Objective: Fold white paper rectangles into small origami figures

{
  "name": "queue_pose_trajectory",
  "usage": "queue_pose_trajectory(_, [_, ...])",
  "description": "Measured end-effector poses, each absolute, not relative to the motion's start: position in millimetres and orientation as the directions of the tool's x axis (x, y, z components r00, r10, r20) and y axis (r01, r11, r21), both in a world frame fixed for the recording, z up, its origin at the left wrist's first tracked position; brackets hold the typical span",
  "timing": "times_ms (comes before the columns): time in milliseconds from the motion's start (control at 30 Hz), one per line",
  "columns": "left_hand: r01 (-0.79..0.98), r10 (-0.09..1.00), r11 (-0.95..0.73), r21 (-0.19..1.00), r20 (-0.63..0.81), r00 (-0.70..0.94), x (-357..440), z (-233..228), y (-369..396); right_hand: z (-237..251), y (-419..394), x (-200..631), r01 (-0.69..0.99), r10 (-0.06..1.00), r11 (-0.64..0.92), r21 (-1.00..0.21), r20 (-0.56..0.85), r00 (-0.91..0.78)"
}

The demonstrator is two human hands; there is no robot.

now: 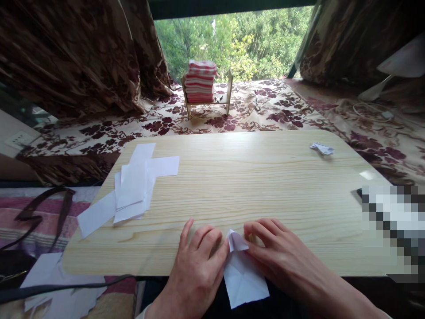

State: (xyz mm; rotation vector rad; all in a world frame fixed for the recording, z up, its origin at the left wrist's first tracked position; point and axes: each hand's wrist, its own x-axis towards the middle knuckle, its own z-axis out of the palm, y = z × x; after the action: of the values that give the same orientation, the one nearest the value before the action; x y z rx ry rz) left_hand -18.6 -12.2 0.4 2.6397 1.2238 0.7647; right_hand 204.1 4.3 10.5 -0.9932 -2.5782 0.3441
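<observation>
A partly folded white paper (244,274) lies at the near edge of a light wooden table (239,177), hanging over the front. My left hand (197,261) rests flat on the table and presses the paper's left side near its pointed top fold. From the right, my right hand (279,252) presses the same paper with its fingers at the fold. Both hands touch the paper with fingers curled down on it.
A loose stack of white paper sheets (133,186) lies at the table's left. A small folded paper piece (321,149) sits at the far right. A little wooden rack with red-and-white cloths (201,84) stands beyond the table. More paper (49,274) and cables lie at lower left.
</observation>
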Motion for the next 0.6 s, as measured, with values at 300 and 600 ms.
queue_pose_trajectory(300, [0.685, 0.751, -0.655, 0.320, 0.371, 0.545, -16.7, 1.7, -11.1, 12.1, 5.1, 202.0, 0.616, 0.716, 0.687, -0.387, 0.215, -0.664])
queue_pose_trajectory(600, [0.684, 0.752, -0.654, 0.323, 0.375, 0.542, -17.5, 1.0, -10.7, 11.9, 4.8, 200.0, 0.637, 0.737, 0.664, -0.392, 0.196, -0.647])
